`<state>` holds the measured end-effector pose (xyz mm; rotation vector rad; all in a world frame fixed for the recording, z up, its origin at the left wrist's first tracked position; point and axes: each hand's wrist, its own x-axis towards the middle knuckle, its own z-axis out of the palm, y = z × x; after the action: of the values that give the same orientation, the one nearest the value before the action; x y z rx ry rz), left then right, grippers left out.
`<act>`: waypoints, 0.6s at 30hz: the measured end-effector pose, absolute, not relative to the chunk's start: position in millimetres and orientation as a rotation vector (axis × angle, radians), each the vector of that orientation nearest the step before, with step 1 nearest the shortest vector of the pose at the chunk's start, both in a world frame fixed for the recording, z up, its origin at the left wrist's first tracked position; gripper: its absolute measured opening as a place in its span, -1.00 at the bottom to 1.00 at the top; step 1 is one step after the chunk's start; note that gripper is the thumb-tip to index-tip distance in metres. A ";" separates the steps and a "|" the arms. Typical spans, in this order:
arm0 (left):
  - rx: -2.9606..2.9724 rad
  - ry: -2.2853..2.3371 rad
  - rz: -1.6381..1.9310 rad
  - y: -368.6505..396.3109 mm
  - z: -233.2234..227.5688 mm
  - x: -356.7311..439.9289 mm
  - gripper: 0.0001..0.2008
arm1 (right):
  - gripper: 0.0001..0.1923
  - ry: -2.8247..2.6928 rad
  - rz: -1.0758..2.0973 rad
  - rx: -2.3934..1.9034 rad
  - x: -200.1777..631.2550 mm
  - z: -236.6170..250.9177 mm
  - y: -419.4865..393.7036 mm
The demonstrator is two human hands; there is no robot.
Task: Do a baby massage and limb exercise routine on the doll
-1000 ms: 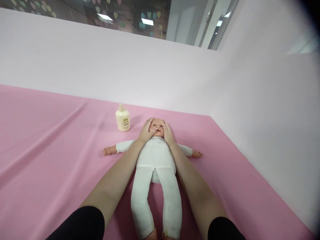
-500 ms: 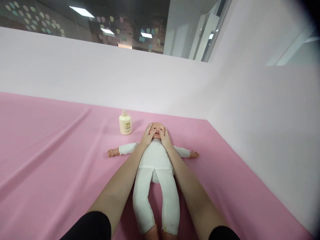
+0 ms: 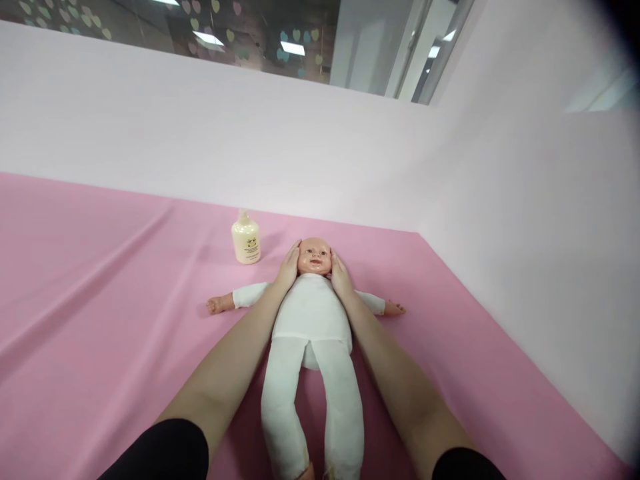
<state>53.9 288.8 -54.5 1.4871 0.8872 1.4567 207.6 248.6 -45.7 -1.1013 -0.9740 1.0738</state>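
A baby doll (image 3: 313,313) in white cloth lies on its back, arms spread and face up. My left hand (image 3: 289,265) lies along the side of its head on the left, fingers stretched out. On the opposite side, my right hand (image 3: 341,275) rests against the head in the same flat way. The doll's face shows uncovered between both palms. Part of my fingers is hidden beside the head. The doll's feet are mostly cut off by the lower edge of the view.
A pale yellow pump bottle (image 3: 246,241) stands on the pink sheet (image 3: 125,287), left of the doll's head. White walls (image 3: 250,140) rise behind and on the right. A window (image 3: 250,40) with heart stickers is set in the back wall.
My thumbs have left the doll's cheeks, and both hands have moved outward to the sides of its head. The camera view has shifted slightly.
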 end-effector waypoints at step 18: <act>1.401 0.889 1.361 273.7 -35.4 53.1 -0.32 | -0.26 -1.073 1.221 -1.046 212.9 -44.4 250.0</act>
<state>53.1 273.7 -35.4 1.4010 0.8888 1.3610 212.9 250.0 -44.4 -1.0455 -1.0735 1.2208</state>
